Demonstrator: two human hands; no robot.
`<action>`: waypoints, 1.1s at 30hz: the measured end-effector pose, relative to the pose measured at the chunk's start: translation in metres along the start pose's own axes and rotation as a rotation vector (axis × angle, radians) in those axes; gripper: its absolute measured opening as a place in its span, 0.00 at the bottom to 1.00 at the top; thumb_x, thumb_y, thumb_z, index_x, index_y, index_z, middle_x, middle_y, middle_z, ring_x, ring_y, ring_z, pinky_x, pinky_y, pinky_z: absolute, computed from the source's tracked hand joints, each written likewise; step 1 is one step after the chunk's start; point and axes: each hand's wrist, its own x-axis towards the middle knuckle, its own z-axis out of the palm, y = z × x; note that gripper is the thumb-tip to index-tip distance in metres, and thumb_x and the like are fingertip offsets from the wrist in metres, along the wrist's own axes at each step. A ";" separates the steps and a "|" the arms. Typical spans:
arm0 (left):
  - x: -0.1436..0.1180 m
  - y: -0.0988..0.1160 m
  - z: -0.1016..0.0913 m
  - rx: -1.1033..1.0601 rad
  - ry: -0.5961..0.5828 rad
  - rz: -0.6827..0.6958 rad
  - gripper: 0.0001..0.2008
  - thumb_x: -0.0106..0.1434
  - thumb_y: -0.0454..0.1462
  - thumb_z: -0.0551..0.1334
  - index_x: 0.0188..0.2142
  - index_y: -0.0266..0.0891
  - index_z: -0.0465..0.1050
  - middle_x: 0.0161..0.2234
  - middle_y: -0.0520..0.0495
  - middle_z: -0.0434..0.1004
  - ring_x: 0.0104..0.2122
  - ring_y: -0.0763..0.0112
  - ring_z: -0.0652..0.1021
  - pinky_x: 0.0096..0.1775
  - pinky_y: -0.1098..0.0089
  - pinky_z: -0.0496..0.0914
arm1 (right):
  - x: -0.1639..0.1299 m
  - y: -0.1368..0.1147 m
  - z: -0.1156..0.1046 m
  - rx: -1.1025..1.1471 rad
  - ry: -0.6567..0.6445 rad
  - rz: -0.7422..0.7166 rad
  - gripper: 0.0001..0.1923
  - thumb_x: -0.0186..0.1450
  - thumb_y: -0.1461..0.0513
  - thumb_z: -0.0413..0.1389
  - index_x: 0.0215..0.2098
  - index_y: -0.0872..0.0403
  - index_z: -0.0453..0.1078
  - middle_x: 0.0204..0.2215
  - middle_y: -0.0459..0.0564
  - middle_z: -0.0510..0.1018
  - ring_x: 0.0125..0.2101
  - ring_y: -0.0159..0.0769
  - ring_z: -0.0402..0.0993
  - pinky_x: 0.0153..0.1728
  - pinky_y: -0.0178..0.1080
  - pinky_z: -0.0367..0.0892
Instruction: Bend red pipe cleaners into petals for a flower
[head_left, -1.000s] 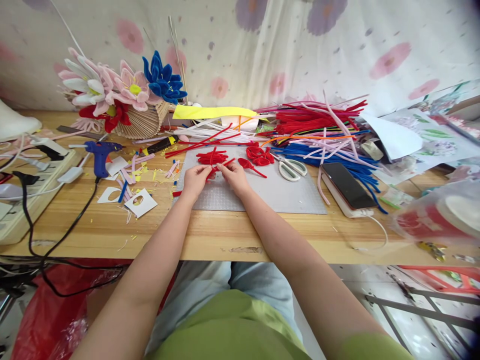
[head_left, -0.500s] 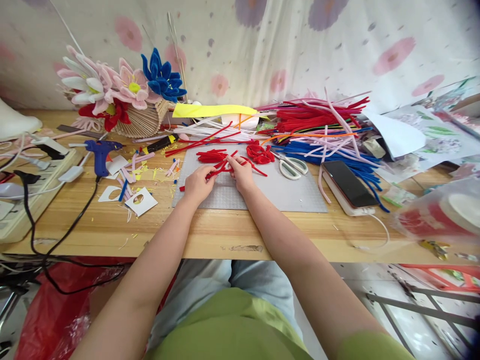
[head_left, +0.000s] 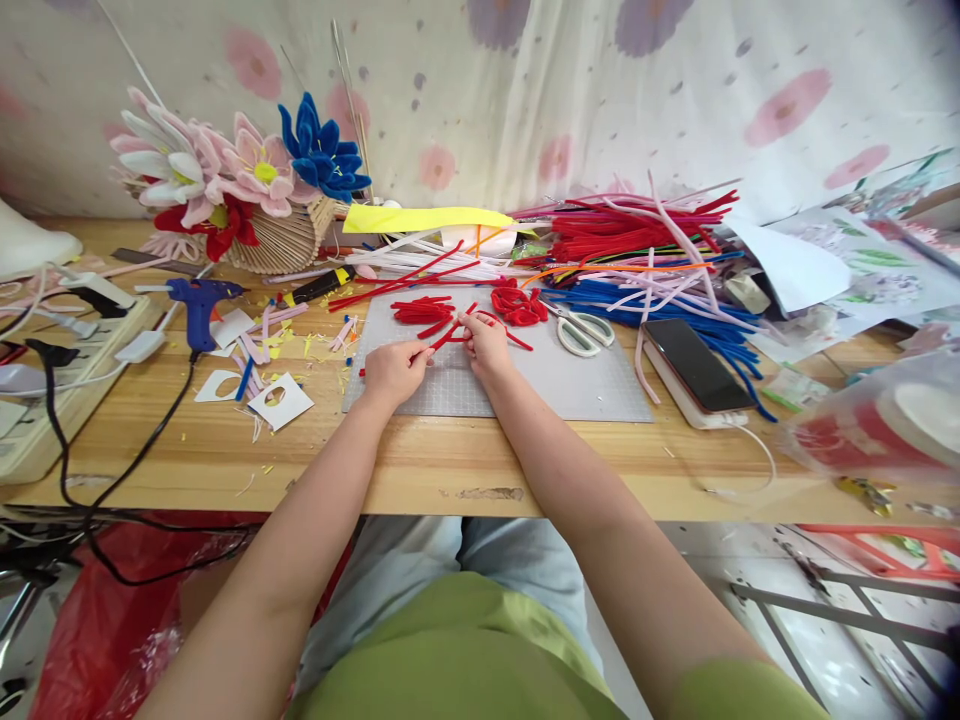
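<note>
My left hand and my right hand rest over a grey cutting mat and pinch a red pipe cleaner between them, bending it. Just beyond my fingers lies a small heap of cut red pipe cleaner pieces. To the right of it sit finished red loops. White-handled scissors lie on the mat right of my right hand.
A big pile of red, blue and pink pipe cleaners fills the back right. A phone lies beside the mat. A blue glue gun, paper scraps and a power strip are at left. Pipe-cleaner flowers stand at the back left.
Both hands shifted slightly away from me along the mat, and the red pipe cleaner between them has been bent and lifted toward the heap of red pieces.
</note>
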 end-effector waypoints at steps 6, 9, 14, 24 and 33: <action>0.000 0.001 0.003 0.014 0.165 0.134 0.10 0.61 0.36 0.54 0.39 0.43 0.74 0.40 0.45 0.76 0.43 0.63 0.74 0.44 0.66 0.65 | 0.002 0.002 -0.001 -0.109 -0.064 -0.003 0.13 0.55 0.61 0.58 0.17 0.55 0.61 0.07 0.37 0.57 0.09 0.20 0.44 0.12 0.29 0.39; 0.002 0.002 0.005 0.048 0.150 0.195 0.08 0.61 0.34 0.54 0.37 0.41 0.71 0.38 0.44 0.73 0.43 0.63 0.73 0.45 0.64 0.64 | 0.002 0.004 -0.001 -0.134 -0.071 -0.021 0.11 0.55 0.61 0.58 0.18 0.55 0.63 0.07 0.37 0.57 0.09 0.20 0.45 0.12 0.29 0.40; 0.004 0.000 0.009 -0.038 0.053 0.207 0.10 0.60 0.34 0.54 0.42 0.40 0.66 0.40 0.44 0.73 0.38 0.67 0.74 0.40 0.68 0.66 | 0.003 0.005 -0.001 -0.134 -0.075 -0.033 0.12 0.53 0.59 0.60 0.19 0.55 0.62 0.07 0.37 0.58 0.09 0.20 0.45 0.11 0.29 0.41; 0.009 0.006 0.012 0.119 -0.042 0.068 0.09 0.60 0.36 0.53 0.42 0.42 0.64 0.38 0.44 0.76 0.37 0.61 0.77 0.36 0.66 0.65 | 0.006 0.013 0.001 -0.237 -0.064 -0.089 0.13 0.53 0.57 0.60 0.19 0.55 0.64 0.07 0.37 0.59 0.09 0.21 0.50 0.12 0.28 0.47; 0.007 0.003 0.010 0.111 -0.069 0.090 0.10 0.61 0.37 0.52 0.43 0.43 0.63 0.37 0.45 0.76 0.36 0.61 0.77 0.35 0.66 0.65 | 0.010 0.006 -0.005 -0.244 -0.021 -0.097 0.12 0.55 0.59 0.58 0.18 0.54 0.61 0.08 0.37 0.59 0.10 0.21 0.50 0.13 0.29 0.45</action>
